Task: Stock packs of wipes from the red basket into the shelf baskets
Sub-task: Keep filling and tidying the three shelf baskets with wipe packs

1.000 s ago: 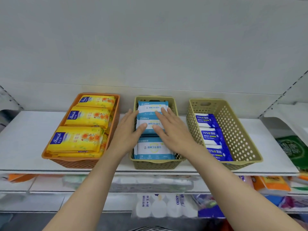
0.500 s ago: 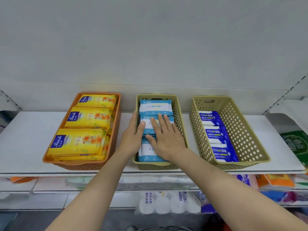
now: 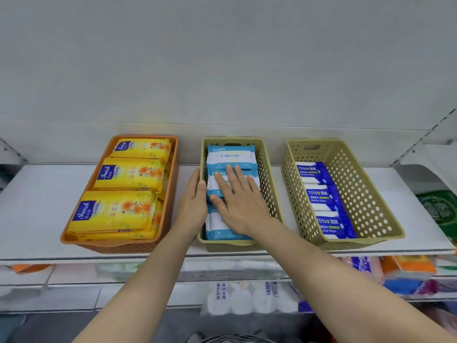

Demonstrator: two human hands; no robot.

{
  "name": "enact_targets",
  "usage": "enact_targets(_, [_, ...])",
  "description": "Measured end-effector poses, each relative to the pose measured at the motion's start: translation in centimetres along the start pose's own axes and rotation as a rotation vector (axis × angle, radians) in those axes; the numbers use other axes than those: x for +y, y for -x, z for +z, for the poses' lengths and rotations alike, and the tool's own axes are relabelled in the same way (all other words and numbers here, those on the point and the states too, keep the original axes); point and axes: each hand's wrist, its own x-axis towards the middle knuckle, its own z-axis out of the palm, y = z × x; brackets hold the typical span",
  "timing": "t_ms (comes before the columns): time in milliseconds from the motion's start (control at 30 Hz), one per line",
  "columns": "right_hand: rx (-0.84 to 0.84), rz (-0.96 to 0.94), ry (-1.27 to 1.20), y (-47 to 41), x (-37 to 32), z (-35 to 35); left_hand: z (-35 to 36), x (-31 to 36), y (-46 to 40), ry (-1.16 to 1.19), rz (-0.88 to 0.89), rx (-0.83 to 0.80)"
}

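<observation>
Three baskets stand on the white shelf (image 3: 37, 211). The middle olive basket (image 3: 268, 179) holds a row of light-blue and white wipe packs (image 3: 231, 155). My right hand (image 3: 238, 201) lies flat on those packs with straight fingers. My left hand (image 3: 193, 206) rests against the basket's left wall, thumb over the rim touching the packs. The orange basket (image 3: 116, 243) on the left is full of yellow wipe packs (image 3: 131, 174). The right olive basket (image 3: 366, 194) holds dark-blue alcohol wipe packs (image 3: 321, 194) along its left side. The red basket is out of view.
The shelf's back wall rises behind the baskets. A green pack (image 3: 440, 209) sits at the right edge. Lower shelves hold tissue rolls (image 3: 242, 298) and orange and blue packets (image 3: 408, 268). A dark rim (image 3: 235, 339) shows at the bottom edge.
Both hands drew back toward the front of the middle basket; the left hand shifted from on top of the packs to the basket's left wall, while the right stayed flat on them.
</observation>
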Motion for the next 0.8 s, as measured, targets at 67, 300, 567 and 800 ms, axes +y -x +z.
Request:
enact_targets(67, [0.002, 0.005, 0.005, 0.0, 0.1, 0.2, 0.0, -0.3, -0.2, 0.008, 0.004, 0.000])
enact_targets(300, [-0.036, 0.024, 0.065, -0.8, 0.2, 0.7, 0.0, -0.7, -0.4, 0.023, -0.005, 0.005])
enact_targets(567, [-0.044, 0.003, 0.046, 0.0, 0.3, 0.4, 0.0, -0.5, -0.3, 0.022, -0.021, 0.006])
enact_targets(800, [-0.040, 0.005, 0.101, -0.2, 0.0, 0.6, 0.1, -0.5, -0.3, -0.017, -0.030, 0.009])
